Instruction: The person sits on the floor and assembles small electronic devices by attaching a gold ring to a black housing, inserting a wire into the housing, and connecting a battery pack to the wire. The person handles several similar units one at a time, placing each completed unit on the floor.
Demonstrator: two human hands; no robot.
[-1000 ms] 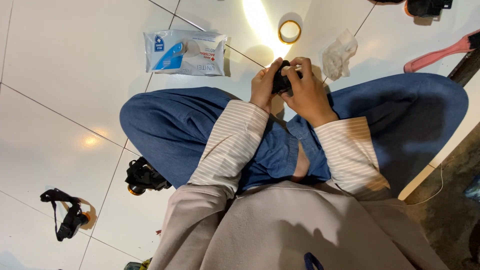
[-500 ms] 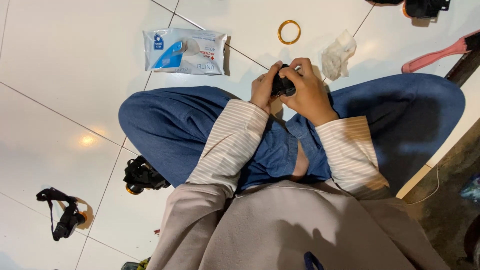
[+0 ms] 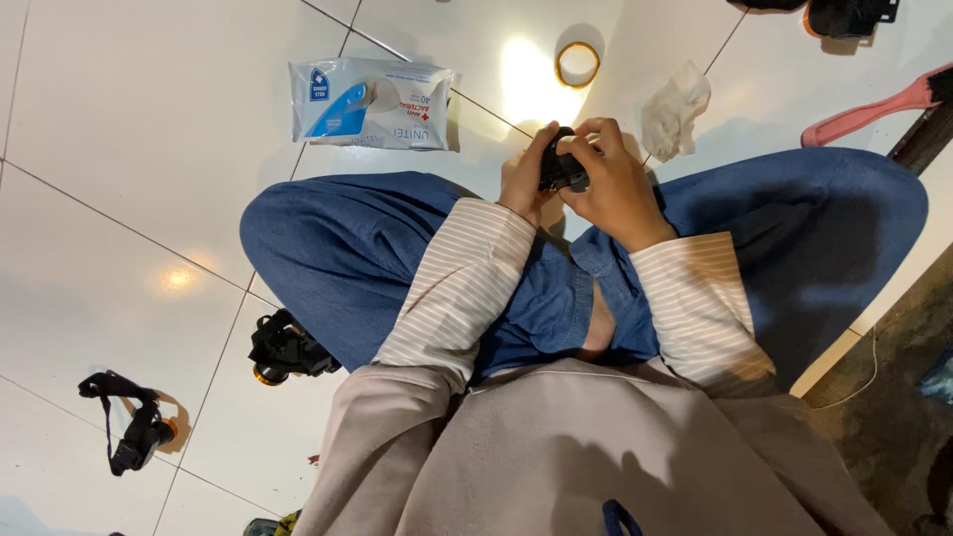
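Observation:
I sit cross-legged on a white tiled floor in blue jeans and striped sleeves. Both my hands meet above my legs around a small black device (image 3: pixel 562 169). My left hand (image 3: pixel 521 179) grips its left side. My right hand (image 3: pixel 613 184) wraps over its right side and top, hiding most of it. A crumpled white cloth (image 3: pixel 673 109) lies just beyond my right hand. An orange-rimmed ring (image 3: pixel 578 64) lies on the floor farther out.
A blue and white pack of wipes (image 3: pixel 372 102) lies at the far left. A black headlamp (image 3: pixel 286 347) rests beside my left leg, another with a strap (image 3: pixel 129 422) farther left. A pink brush handle (image 3: pixel 874 109) and black gear (image 3: pixel 844 15) are at the top right.
The view has shifted slightly. My hands stay together on the black device, with small finger movements only.

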